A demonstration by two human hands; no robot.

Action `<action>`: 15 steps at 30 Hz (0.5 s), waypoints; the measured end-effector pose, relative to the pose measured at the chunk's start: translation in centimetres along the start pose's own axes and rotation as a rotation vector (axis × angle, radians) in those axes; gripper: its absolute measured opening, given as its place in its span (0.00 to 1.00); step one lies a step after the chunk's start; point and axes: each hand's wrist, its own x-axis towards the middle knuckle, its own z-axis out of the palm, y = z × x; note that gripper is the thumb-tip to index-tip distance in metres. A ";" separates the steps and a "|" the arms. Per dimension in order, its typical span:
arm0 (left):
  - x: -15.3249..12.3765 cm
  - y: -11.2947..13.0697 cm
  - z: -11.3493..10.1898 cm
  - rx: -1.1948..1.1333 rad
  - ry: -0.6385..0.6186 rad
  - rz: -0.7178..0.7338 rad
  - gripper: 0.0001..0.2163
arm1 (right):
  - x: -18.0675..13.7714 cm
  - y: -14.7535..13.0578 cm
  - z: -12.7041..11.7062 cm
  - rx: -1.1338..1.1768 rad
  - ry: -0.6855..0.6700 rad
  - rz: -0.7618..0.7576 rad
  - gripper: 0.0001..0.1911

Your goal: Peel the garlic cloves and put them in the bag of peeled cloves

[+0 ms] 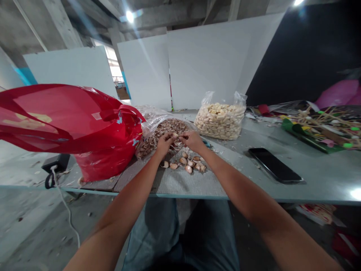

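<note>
While you are leaning over the grey table [310, 180], you are holding one garlic clove [175, 135] between both hands, straight ahead at twelve o'clock. Your left hand [165, 143] is closing its fingertips on the clove's left end, and your right hand [194, 141] is clamping thumb and forefinger on the right end. At six o'clock from the clove, a small heap of unpeeled cloves [186, 164] is lying loose on the tabletop. The clear bag of unpeeled cloves [158, 132] is sitting at nine to ten o'clock against the red plastic bag [84, 128]. The bag of peeled cloves [220, 120] is standing at two o'clock, and a phone [275, 169] is lying at four o'clock.

You are probably dealing with something very light and firm, wrapped in dry, papery skin that is likely sliding under your fingertips. Gripping the blunt ends looks surer than pressing the rounded flanks, and a hard squeeze is likely bruising the flesh.
</note>
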 end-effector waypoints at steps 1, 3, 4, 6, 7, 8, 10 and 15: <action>0.0 0.1 0.0 0.000 0.004 0.000 0.21 | -0.1 -0.2 -0.1 -0.017 0.007 -0.002 0.13; 0.0 0.1 0.0 -0.009 0.007 0.009 0.22 | -0.2 -0.6 -0.2 -0.033 0.024 0.005 0.13; -0.1 0.2 0.1 -0.008 0.007 0.018 0.22 | -0.2 -0.7 -0.2 -0.037 0.036 0.008 0.12; 0.0 0.2 0.1 0.012 0.006 0.046 0.22 | -0.2 -0.9 -0.2 -0.053 0.075 0.010 0.11; 0.0 0.1 0.1 0.030 0.004 0.067 0.22 | -0.2 -1.0 -0.1 -0.068 0.100 0.010 0.11; 0.1 0.1 0.1 0.049 0.004 0.091 0.21 | -0.3 -1.0 -0.1 -0.084 0.125 0.011 0.10; 0.2 0.0 0.1 0.080 0.002 0.134 0.19 | -0.3 -1.2 0.1 -0.101 0.164 0.024 0.10; 0.4 -0.1 0.0 0.060 -0.016 0.150 0.18 | -0.3 -1.3 0.3 -0.012 0.178 0.076 0.10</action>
